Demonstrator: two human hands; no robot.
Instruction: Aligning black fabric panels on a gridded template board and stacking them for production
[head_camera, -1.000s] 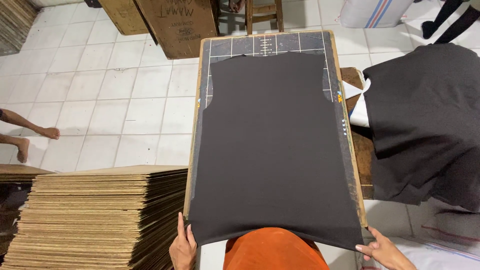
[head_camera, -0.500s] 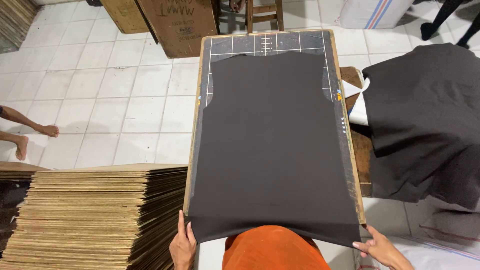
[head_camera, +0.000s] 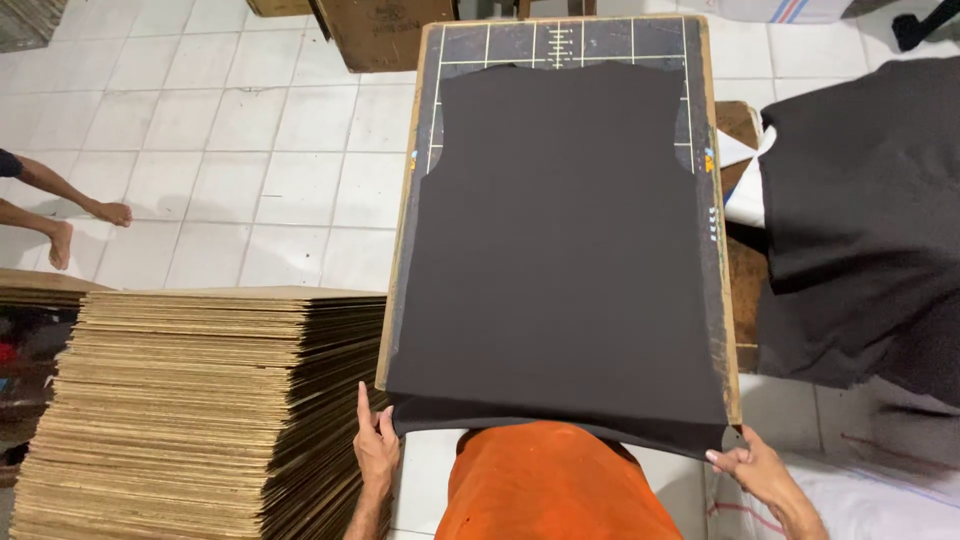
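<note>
Head view: dark cloth (head_camera: 565, 250) lower, hands' grip unchanged.

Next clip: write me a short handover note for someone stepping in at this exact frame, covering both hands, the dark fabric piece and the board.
Left hand: pinching the near-left corner of the dark fabric piece.
Right hand: gripping its near-right corner.
Fabric lies flat on the marked board, neckline at the far end, near hem hanging over the front edge.
Done: piece spread out flat.
Left: judging by the hold, probably final squaring against the board's lines.
Nearby: cardboard sheet stack on the left, more dark fabric on the right.
</note>
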